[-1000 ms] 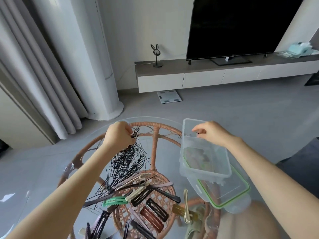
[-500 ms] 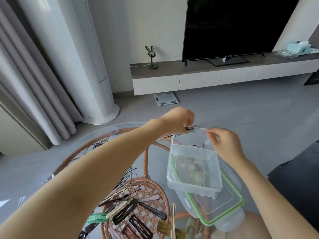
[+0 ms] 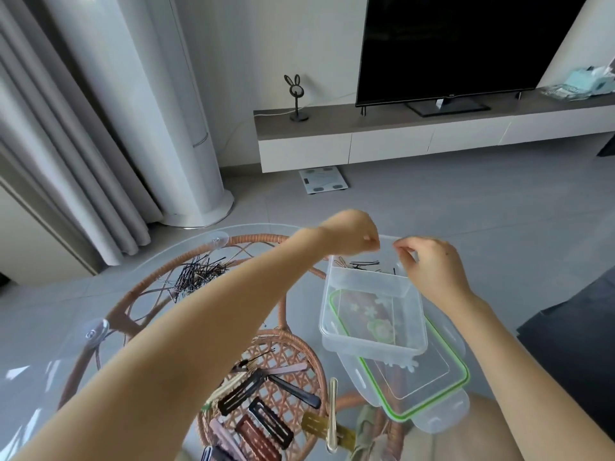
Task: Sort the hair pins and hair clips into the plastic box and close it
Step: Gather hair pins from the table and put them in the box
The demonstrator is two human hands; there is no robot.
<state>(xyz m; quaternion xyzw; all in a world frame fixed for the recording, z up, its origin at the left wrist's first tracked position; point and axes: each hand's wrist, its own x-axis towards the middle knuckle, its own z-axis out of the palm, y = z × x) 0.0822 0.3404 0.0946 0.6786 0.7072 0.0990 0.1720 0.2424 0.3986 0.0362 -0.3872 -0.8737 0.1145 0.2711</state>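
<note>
A clear plastic box [image 3: 370, 285] stands on the glass table, on top of its green-rimmed lid [image 3: 463, 377]. Several black hair pins [image 3: 365, 263] lie in the box's far end. My left hand [image 3: 349, 232] hovers over the box's far left corner, fingers curled, with no pin visible in it. My right hand [image 3: 429, 266] pinches the box's far rim between thumb and forefinger. A loose pile of black hair pins [image 3: 199, 271] lies at the table's far left. Several hair clips [image 3: 259, 405] in black, brown, pink and gold lie near me.
The round glass table [image 3: 186, 247] rests on a rattan frame [image 3: 253, 239]. Beyond it are a white column unit [image 3: 186, 128], curtains [image 3: 66, 144], a floor scale [image 3: 322, 180] and a low TV cabinet [image 3: 432, 141]. Something dark [image 3: 572, 334] lies at the right.
My left hand carried a bunch of black pins from the pile over to the box. The pins now lie in the box's far end. My right hand stayed on the rim.
</note>
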